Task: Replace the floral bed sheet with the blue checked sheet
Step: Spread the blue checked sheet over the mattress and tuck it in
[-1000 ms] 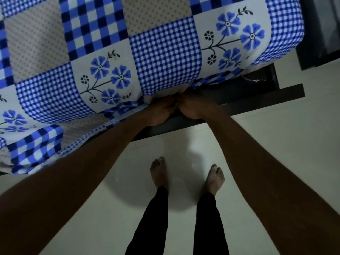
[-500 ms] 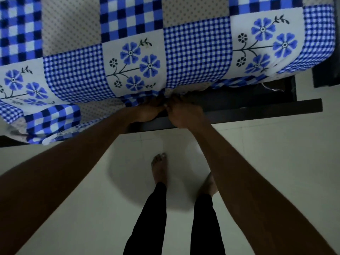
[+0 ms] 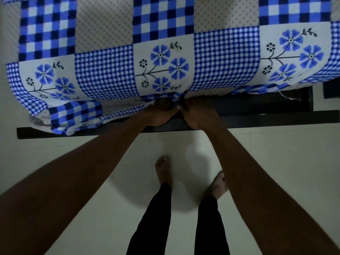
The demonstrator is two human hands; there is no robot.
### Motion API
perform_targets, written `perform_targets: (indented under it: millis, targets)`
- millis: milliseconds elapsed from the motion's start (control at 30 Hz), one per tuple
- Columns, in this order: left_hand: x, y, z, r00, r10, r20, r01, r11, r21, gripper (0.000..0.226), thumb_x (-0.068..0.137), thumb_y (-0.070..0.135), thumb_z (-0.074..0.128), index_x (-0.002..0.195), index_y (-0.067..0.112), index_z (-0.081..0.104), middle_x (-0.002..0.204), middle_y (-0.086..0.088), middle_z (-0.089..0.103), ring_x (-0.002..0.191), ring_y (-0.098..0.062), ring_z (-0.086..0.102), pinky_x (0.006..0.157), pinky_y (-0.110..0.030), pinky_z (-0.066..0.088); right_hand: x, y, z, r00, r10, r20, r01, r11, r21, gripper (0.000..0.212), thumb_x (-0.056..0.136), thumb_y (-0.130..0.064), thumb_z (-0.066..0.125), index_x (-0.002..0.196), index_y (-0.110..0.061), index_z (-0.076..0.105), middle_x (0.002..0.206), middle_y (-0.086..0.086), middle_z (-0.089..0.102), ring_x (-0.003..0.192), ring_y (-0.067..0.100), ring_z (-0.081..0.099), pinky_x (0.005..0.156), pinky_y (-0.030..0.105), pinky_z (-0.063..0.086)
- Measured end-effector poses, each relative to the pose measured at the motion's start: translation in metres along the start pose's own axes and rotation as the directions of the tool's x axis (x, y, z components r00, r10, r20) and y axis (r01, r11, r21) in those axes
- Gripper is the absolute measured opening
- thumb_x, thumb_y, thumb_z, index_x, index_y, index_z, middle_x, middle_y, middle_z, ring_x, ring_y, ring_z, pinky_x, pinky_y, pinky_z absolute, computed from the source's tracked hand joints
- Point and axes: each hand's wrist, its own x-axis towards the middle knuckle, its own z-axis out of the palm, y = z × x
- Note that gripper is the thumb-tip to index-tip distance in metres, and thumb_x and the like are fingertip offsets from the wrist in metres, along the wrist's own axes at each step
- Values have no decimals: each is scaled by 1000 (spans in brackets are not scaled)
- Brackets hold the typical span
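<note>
The blue checked sheet [image 3: 226, 57], a patchwork of checks, dotted squares and blue flowers, covers the mattress and drapes over its near side. My left hand [image 3: 159, 115] and my right hand [image 3: 197, 116] sit side by side at the sheet's lower edge, above the dark bed frame [image 3: 266, 119]. The fingers of both hands reach in under the bunched hem and are partly hidden, so the grip is unclear. To the left, a loose part of the sheet [image 3: 73, 115] hangs down over the frame. No other sheet is in view.
Pale tiled floor [image 3: 285, 162] lies in front of the bed. My bare feet [image 3: 162, 170] stand on it close to the frame. A dark piece of furniture [image 3: 331, 89] shows at the right edge past the bed's corner.
The view has shifted left along the bed side, and my hands have moved with it along the sheet's lower edge. My right foot has stepped back.
</note>
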Motion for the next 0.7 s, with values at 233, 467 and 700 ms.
perform_targets:
  millis: [233, 467, 700]
  targets:
    - [-37, 5, -8, 974, 172, -149, -198, 962, -186, 52, 106, 43, 28, 154, 24, 27, 161, 2, 25, 147, -14, 22, 112, -14, 8, 11, -25, 13, 987, -29, 159, 42, 996, -80, 57, 101, -39, 20, 151, -16, 36, 154, 12, 39, 137, 32, 40, 107, 49, 40]
    - [-46, -7, -3, 967, 141, -210, -153, 987, -40, 55, 105, 47, 26, 151, 16, 35, 153, -8, 40, 141, -22, 36, 115, -26, 23, 33, -35, 13, 979, 30, 202, -18, 998, -61, 62, 100, -56, 25, 157, -33, 17, 164, -1, 20, 149, 24, 21, 120, 57, 14]
    - [-26, -7, -7, 990, 11, -144, -9, 1000, 19, 67, 96, 69, 12, 155, 38, 19, 162, 6, 22, 149, -19, 19, 123, -46, 11, 21, -36, 10, 995, -10, 98, 4, 999, 53, 43, 104, -36, 31, 141, -21, 47, 145, 8, 50, 129, 30, 48, 107, 47, 40]
